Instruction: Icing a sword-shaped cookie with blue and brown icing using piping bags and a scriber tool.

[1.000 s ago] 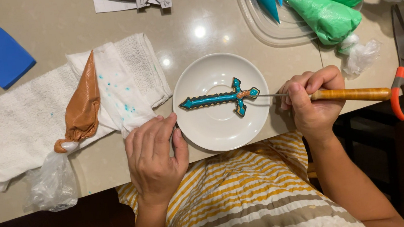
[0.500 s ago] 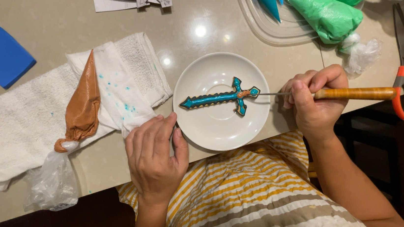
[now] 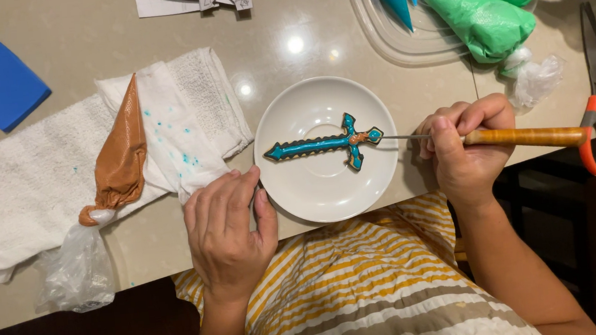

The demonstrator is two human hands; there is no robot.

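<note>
The person wears a top with horizontal stripes in mustard yellow and white, shading to grey-brown bands toward the bottom of the frame; the cloth lies in soft folds across the lower middle. Both forearms are bare, with no sleeve reaching them. The left hand (image 3: 228,232) and right hand (image 3: 465,153) carry no gloves, rings or watch that can be seen. The fingernails are short and unpainted.
</note>
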